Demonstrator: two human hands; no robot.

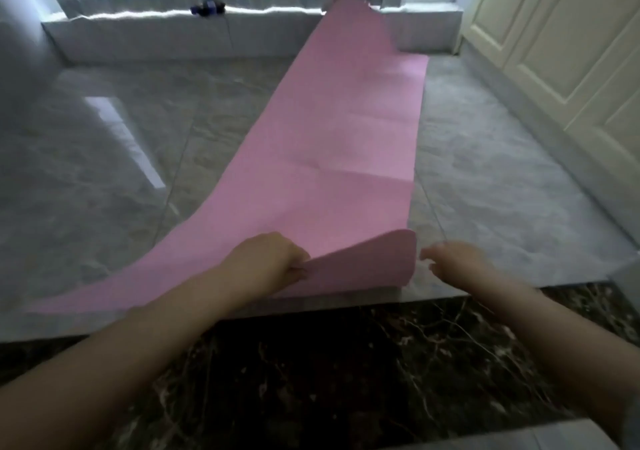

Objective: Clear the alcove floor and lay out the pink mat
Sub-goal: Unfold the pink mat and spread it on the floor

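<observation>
The pink mat [332, 145] lies unrolled along the grey tiled floor [138, 159], its far end rising onto the window ledge [145, 34]. The left hand [273, 262] pinches the curled near corner. The right hand [453, 262] hovers just beside it, fingers relaxed, holding nothing.

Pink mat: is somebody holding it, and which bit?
Yes. The left hand pinches the pink mat at its near, curled-up end. The right hand holds nothing.
</observation>
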